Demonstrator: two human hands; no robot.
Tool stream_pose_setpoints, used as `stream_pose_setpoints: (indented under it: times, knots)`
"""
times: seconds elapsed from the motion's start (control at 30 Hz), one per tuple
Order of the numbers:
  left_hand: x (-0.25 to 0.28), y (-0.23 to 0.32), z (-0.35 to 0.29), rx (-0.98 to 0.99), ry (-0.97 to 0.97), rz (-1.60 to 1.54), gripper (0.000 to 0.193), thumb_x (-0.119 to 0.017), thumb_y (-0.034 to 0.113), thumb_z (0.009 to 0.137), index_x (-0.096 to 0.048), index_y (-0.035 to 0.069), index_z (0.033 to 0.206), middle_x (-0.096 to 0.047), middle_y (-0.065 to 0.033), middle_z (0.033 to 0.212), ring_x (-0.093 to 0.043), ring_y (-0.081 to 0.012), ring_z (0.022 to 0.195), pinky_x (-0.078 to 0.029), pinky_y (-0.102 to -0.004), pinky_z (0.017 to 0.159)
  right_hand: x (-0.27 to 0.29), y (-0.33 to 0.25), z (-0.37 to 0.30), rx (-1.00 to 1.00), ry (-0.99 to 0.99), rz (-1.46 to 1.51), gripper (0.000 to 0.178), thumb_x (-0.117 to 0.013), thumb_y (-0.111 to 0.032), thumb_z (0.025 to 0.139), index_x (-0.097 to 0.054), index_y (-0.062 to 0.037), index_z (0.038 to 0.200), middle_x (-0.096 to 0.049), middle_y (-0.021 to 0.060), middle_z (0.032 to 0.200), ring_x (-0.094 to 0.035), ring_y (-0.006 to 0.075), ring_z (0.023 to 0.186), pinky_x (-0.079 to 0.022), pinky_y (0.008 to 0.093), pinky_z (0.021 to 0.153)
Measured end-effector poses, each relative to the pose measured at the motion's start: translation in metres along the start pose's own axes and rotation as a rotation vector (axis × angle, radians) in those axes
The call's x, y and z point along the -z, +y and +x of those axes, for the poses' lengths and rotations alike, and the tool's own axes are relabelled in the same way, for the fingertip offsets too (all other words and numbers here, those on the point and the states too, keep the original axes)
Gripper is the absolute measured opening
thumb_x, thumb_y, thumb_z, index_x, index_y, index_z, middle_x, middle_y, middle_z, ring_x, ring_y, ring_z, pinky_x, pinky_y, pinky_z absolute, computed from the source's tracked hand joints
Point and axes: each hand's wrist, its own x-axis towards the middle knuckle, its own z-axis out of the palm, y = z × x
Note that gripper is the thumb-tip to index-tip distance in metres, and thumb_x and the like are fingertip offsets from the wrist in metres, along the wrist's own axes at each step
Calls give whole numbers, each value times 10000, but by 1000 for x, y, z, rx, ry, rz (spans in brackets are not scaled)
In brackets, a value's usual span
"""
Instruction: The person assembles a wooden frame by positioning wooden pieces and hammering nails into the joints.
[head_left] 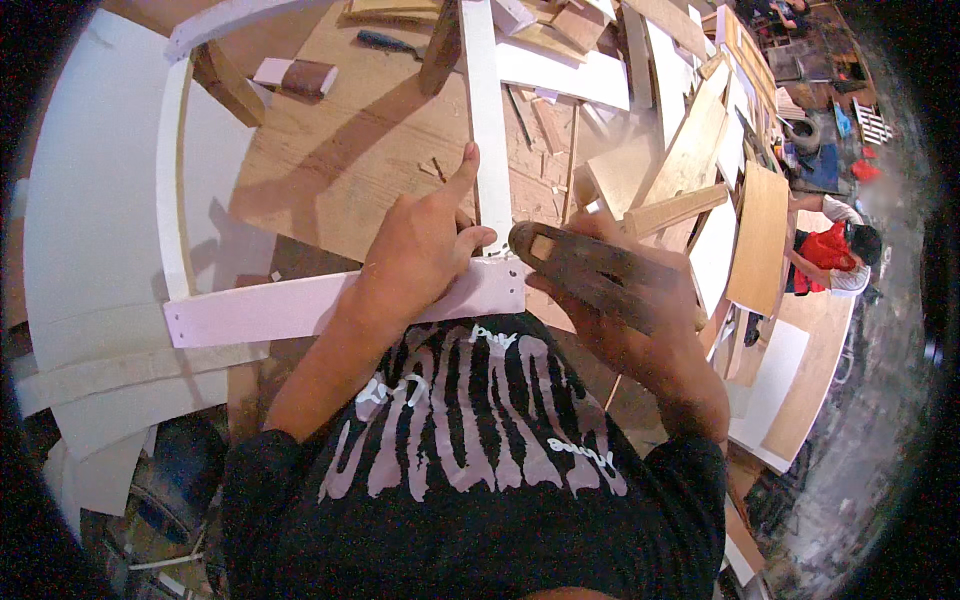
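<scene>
The right hand (640, 345) is wrapped around a dark wooden hand plane (585, 265), its nose just beside the corner of a white wooden frame (250, 308). The left hand (425, 235) is partly open, index finger and thumb reaching to the far-running rail (487, 120); its folded fingers are hidden, so whether they grip cannot be told. Left of that hand, between the rails, bare plywood (330, 160) gives open room. Beyond the plane, piled offcuts (690, 140) crowd in; the shirt (470, 430) closely borders the near rail.
</scene>
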Motion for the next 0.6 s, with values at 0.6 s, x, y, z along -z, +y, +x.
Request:
stream_pose_setpoints:
  times: [0.6]
  knots:
    - [3, 3, -2, 7, -11, 4, 843, -762, 171, 859, -340, 109, 1585, -750, -196, 892, -732, -377, 842, -557, -408, 857, 6, -5, -6, -181, 154, 133, 407, -857, -191, 808, -689, -87, 1163, -704, 95, 1092, -723, 271, 944, -568, 388, 748]
